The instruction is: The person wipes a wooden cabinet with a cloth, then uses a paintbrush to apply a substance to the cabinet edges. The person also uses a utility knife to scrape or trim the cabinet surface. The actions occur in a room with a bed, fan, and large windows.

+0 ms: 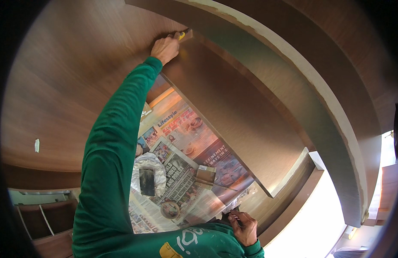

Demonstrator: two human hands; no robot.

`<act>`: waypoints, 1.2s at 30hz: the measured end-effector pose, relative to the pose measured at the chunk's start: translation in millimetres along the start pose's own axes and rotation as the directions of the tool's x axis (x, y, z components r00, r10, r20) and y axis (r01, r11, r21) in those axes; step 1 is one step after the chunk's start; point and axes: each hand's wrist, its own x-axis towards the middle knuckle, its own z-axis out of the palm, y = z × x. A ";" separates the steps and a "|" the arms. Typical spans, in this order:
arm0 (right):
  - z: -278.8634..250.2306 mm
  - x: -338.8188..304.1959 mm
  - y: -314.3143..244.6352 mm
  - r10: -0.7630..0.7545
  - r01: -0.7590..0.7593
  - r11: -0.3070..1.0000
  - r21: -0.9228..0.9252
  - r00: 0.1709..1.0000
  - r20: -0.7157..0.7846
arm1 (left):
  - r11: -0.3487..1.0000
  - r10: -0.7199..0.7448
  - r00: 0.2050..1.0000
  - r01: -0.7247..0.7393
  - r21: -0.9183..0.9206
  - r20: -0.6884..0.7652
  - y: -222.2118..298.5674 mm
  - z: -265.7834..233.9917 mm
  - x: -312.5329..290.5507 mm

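Observation:
My left hand (pixel 165 48) is stretched far up along the wood-grain panel, its fingers closed on a small yellow-handled cutter (pixel 182 35). The cutter's dark tip touches the corner where the panel meets a brown shelf board (pixel 246 124). My right hand (pixel 244 227) is close to my body at the lower right, its fingers curled together. Dark material (pixel 227 213) shows beside those fingers; whether they grip it is hard to make out.
Newspaper sheets (pixel 186 129) cover the surface below, with a dark block (pixel 147 182) on crumpled white plastic, a small box (pixel 205 174) and a round tape roll (pixel 170 210). A curved board with a pale edge (pixel 310 73) arches over the right side.

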 end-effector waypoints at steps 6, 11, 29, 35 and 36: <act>-0.8 -1.2 3.9 -0.012 0.012 1.000 -0.010 1.000 -0.021 | 1.000 0.003 1.000 -0.003 -0.010 0.031 -0.9 -5.8 2.1; -4.7 -4.3 6.1 -0.022 0.020 0.999 -0.041 0.999 -0.039 | 0.999 0.030 0.999 -0.029 -0.019 0.036 -6.5 -7.7 4.0; -4.3 -7.3 14.8 -0.016 0.012 0.998 -0.056 0.997 -0.073 | 0.999 0.041 0.998 -0.041 -0.012 -0.052 -10.9 14.6 5.7; -3.9 -10.3 17.7 -0.009 0.005 0.999 -0.047 0.996 -0.086 | 0.994 0.100 0.995 -0.100 0.033 0.001 -13.9 9.4 5.0; -3.9 -11.3 18.2 -0.002 -0.002 0.999 -0.047 0.996 -0.086 | 0.992 0.111 0.993 -0.113 0.060 0.028 -13.3 6.9 3.8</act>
